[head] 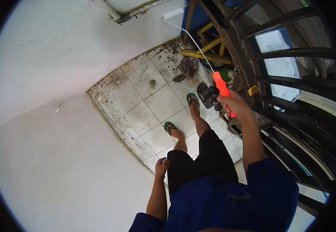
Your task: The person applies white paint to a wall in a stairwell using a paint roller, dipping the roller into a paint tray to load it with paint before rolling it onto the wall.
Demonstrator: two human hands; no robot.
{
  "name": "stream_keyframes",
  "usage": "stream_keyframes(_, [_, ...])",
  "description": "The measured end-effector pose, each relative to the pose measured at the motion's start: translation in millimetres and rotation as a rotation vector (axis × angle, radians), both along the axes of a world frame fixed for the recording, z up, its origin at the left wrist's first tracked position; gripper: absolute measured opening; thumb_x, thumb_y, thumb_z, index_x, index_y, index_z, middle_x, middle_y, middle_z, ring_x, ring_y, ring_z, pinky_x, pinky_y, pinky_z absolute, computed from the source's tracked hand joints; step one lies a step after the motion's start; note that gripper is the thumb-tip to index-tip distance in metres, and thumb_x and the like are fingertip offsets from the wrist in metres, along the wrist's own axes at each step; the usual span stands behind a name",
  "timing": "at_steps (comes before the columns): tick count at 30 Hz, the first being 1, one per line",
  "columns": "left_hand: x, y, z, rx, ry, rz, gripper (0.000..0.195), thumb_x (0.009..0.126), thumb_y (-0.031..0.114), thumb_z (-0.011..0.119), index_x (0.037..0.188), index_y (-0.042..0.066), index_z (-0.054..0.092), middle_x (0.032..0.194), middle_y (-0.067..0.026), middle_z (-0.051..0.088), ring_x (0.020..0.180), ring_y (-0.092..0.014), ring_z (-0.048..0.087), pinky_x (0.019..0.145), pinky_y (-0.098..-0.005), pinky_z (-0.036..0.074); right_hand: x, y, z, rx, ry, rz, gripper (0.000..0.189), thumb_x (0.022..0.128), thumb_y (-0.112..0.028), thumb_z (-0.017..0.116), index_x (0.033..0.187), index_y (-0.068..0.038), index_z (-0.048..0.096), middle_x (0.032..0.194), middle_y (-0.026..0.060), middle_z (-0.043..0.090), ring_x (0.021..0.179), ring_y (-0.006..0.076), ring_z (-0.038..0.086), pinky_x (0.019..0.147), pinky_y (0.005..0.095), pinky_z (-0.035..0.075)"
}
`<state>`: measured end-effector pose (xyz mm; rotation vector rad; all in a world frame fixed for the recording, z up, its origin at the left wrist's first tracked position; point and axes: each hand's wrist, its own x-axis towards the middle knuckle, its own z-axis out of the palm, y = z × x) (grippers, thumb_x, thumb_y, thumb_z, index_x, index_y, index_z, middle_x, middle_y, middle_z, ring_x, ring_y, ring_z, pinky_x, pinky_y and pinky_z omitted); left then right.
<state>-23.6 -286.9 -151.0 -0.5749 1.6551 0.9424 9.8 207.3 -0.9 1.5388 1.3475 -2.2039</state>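
My right hand [235, 105] grips the bright orange handle of a paint roller [221, 84]. Its thin white rod [195, 40] bends away to a white roller sleeve [173, 13] at the upper wall [78, 37]. Whether the sleeve touches the wall is hard to judge. My left hand [162, 166] hangs beside the left leg of my black shorts [182, 171], fingers curled in and nothing visible in it. Below me, my feet in green flip-flops [170, 127] stand on the dirty white floor tiles [156, 101].
Dark wooden slats [298, 52] rise close on my right. Yellow wooden pieces [211, 46], a green bottle-like object [224, 74] and dark footwear [210, 95] crowd the floor there. A drain [152, 83] sits in the tiles. A pipe [110, 11] runs along the upper wall.
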Motion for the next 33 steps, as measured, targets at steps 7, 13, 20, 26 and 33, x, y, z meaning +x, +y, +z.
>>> stream_keyframes(7, [-7, -3, -5, 0.007, 0.009, -0.064, 0.032, 0.095, 0.020, 0.050, 0.120, 0.001, 0.051, 0.093, -0.0125, 0.064, 0.082, -0.019, 0.065, 0.067, -0.0304, 0.054, 8, -16, 22, 0.035, 0.056, -0.030, 0.016, 0.084, -0.016, 0.061, 0.090, -0.006, 0.051, 0.062, -0.0023, 0.046, 0.043, 0.0057, 0.042, 0.038, 0.0226, 0.036])
stream_keyframes(13, [-7, -3, -3, -0.019, 0.013, -0.104, 0.032, 0.095, 0.021, 0.050, 0.120, 0.001, 0.051, 0.092, -0.0122, 0.065, 0.079, -0.018, 0.064, 0.065, -0.0295, 0.054, 16, -17, 29, 0.012, 0.048, -0.025, 0.016, 0.084, -0.015, 0.061, 0.092, -0.006, 0.050, 0.062, -0.0021, 0.046, 0.042, 0.0057, 0.042, 0.038, 0.0224, 0.037])
stream_keyframes(20, [1, 0, 0, -0.036, 0.017, -0.003, 0.030, 0.093, 0.017, 0.054, 0.114, -0.003, 0.053, 0.082, -0.0092, 0.064, 0.063, -0.011, 0.057, 0.053, -0.0226, 0.045, 28, -38, 30, -0.051, -0.033, 0.042, 0.018, 0.084, -0.015, 0.063, 0.091, -0.006, 0.049, 0.060, -0.0019, 0.045, 0.040, 0.0063, 0.042, 0.038, 0.0225, 0.037])
stream_keyframes(26, [-2, 0, -2, -0.038, 0.011, -0.098, 0.031, 0.095, 0.019, 0.050, 0.119, 0.001, 0.052, 0.086, -0.0085, 0.064, 0.073, -0.014, 0.061, 0.061, -0.0263, 0.049, 5, -46, 25, -0.126, 0.040, 0.031, 0.018, 0.084, -0.015, 0.062, 0.090, -0.007, 0.048, 0.060, -0.0014, 0.046, 0.042, 0.0063, 0.043, 0.038, 0.0224, 0.036])
stream_keyframes(33, [7, 1, -3, -0.056, 0.065, -0.049, 0.029, 0.092, 0.020, 0.055, 0.111, -0.001, 0.057, 0.081, -0.0085, 0.066, 0.063, -0.011, 0.059, 0.054, -0.0230, 0.046, -29, -44, -11, -0.200, 0.129, 0.016, 0.017, 0.085, -0.015, 0.060, 0.092, -0.007, 0.048, 0.064, -0.0018, 0.046, 0.046, 0.0048, 0.043, 0.039, 0.0203, 0.036])
